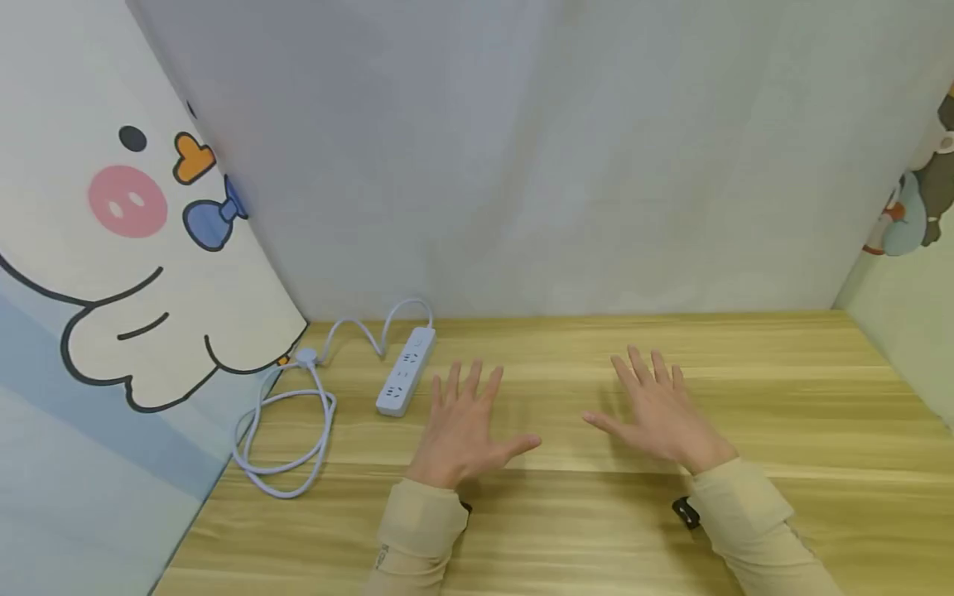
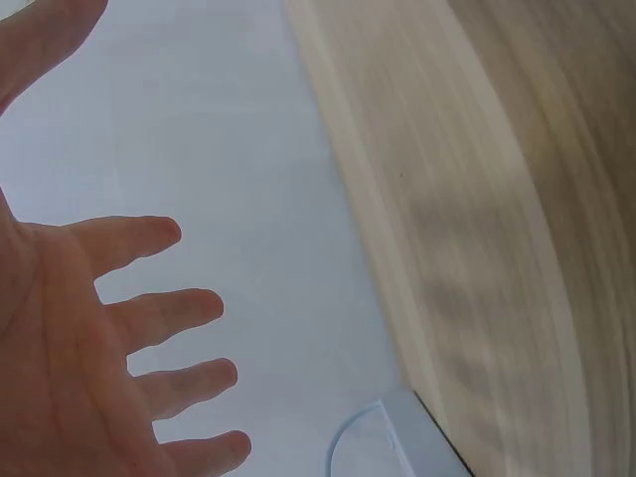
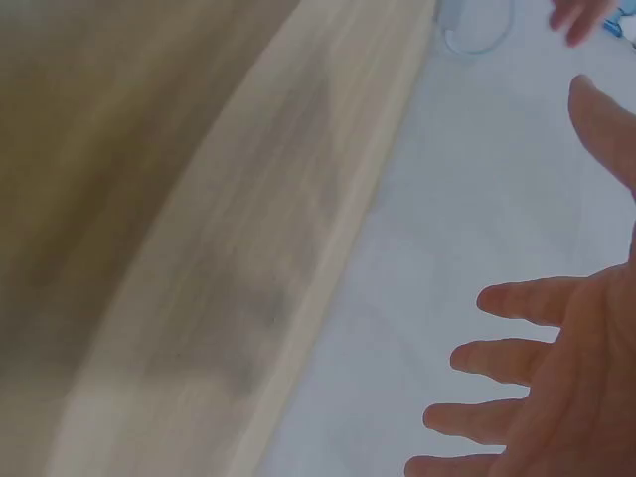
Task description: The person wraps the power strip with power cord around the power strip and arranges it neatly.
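My left hand [image 1: 464,432] is held palm down over the wooden table, fingers spread and straight, with nothing in it. Just to its left lies a white power strip [image 1: 406,372], sockets facing up. The strip's white cord [image 1: 328,422] bends along the back and lies in a loose coil at the left, with a round white plug [image 1: 306,357] on top. On the other side, my right hand [image 1: 666,416] hovers palm down, also spread and holding nothing. Both palms show bare in the wrist views, and the power strip [image 2: 422,437] appears below the left fingers.
The wooden table [image 1: 566,530] meets a pale grey curtain-like backdrop [image 1: 566,165] at its rear edge. A panel with a cartoon bird [image 1: 82,207] stands along the left side, and another decorated panel [image 1: 905,331] borders the right.
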The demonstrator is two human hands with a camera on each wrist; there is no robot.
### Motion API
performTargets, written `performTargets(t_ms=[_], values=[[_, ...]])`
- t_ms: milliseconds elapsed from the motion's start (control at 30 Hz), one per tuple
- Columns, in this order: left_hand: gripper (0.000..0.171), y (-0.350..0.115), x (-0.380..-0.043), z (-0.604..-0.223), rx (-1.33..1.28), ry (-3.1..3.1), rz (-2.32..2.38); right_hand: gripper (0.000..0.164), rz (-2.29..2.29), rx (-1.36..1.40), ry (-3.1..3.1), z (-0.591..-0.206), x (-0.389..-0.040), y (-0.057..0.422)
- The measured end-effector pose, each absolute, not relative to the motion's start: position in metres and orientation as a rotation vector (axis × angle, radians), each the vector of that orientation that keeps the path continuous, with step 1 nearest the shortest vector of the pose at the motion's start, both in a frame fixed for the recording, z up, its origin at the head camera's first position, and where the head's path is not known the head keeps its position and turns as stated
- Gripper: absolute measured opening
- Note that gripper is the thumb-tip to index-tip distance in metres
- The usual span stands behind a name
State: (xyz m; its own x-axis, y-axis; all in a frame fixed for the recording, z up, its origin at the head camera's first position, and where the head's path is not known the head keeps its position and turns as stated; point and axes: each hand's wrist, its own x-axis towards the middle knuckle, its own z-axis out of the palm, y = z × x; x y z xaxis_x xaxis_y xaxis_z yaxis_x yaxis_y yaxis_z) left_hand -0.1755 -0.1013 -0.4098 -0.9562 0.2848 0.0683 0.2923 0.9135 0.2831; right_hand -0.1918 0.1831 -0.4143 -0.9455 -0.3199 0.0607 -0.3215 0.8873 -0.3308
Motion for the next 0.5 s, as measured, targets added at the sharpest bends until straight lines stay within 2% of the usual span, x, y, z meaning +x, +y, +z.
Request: performTargets(t_ms=[267, 500], values=[[0.106, -0.107, -0.176, -0.403, -0.416, -3.015, -0.466, 0.085, 0.31, 0.791, -3.055, -0.407, -0.269, 0.169], [0.106, -0.115, -0.174, -0.395, -0.401, -2.972, -0.47, 0.083, 0.011, 1.158, -3.067, -0.399, -0.326, 0.104]])
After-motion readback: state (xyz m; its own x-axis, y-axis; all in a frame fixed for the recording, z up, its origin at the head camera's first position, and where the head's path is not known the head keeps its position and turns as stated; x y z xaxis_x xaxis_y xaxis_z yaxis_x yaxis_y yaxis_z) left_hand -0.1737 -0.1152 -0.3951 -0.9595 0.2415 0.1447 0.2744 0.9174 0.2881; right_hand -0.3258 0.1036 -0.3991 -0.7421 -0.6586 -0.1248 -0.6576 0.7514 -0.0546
